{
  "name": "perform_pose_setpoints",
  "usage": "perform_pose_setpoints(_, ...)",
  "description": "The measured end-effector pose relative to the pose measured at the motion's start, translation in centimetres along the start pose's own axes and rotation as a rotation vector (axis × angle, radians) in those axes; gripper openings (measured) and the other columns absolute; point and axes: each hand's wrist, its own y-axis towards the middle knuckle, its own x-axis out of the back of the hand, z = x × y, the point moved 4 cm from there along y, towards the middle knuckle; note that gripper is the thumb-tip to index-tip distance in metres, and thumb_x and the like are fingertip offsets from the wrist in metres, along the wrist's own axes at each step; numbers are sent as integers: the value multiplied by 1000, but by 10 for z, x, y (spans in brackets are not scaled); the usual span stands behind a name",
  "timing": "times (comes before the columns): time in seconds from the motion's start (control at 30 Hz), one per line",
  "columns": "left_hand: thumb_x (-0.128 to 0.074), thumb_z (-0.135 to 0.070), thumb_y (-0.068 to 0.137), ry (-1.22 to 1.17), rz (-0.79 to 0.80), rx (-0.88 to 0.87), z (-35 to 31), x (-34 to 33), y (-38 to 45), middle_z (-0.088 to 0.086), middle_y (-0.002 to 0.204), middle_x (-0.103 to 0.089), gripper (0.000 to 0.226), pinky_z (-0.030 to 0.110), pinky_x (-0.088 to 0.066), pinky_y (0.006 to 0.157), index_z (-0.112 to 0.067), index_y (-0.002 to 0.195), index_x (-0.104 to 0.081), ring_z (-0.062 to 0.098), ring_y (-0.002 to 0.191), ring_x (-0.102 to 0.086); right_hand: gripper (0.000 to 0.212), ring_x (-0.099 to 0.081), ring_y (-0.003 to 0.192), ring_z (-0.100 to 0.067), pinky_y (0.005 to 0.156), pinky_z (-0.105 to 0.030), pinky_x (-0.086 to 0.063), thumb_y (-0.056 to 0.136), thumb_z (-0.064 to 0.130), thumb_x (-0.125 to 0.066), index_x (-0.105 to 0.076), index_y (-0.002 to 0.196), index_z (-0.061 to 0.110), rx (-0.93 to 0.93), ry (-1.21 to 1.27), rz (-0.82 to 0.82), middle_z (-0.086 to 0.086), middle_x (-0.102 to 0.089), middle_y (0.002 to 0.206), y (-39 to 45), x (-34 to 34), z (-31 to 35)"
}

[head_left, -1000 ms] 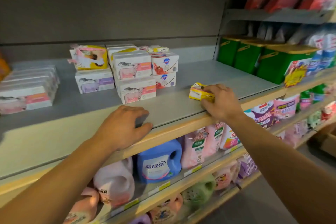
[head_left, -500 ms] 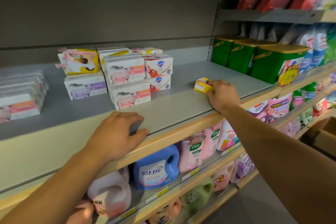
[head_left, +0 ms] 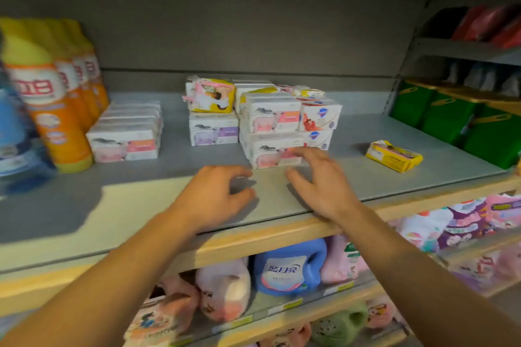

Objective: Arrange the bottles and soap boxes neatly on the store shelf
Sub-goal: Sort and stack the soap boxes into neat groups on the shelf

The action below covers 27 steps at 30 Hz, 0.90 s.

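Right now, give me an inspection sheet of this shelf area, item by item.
Surface: grey shelf with a wooden front edge.
Job's things: stacked soap boxes at the middle back; a flat row of soap boxes to the left; yellow soap pack lying alone on the right; orange bottles far left.
Clutter: nothing seen.
Hands: left hand and right hand both open, holding nothing, just in front of the stack.
Cables: nothing seen.
Surroundings: green boxes right; detergent jugs below.

Yellow soap box (head_left: 394,155) lying flat, stacked soap boxes (head_left: 270,121), orange bottles (head_left: 53,98) upright
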Motion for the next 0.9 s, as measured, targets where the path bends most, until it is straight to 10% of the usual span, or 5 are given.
perform_pose_setpoints(0.57,-57,-49,88,254,-118,165,155,97,-53,-11,109,-68,28,28,-52,84,-29,104,-69,9,96,-61,54,-45,127,-29,102,-35,-39,91,41,-62,-48,139,20,211,5,181,-7,-49,139,121,-163,165)
perform_pose_setpoints(0.73,-61,-44,86,196,-169,128,157,95,-53,-14,99,-68,23,11,-43,69,-26,96,-71,5,87,-60,51,-44,124,-35,107,-38,-35,88,30,-59,-55,134,9,182,-163,-44,-14,-55,132,142,-160,155)
perform_pose_setpoints(0.9,-62,-40,85,179,-187,146,160,94,-49,-8,104,-70,25,29,-52,82,-21,98,-72,12,94,-61,62,-34,137,-32,118,-35,-20,89,22,-57,-39,146,4,169,-322,40,-15,-42,148,139,-162,130)
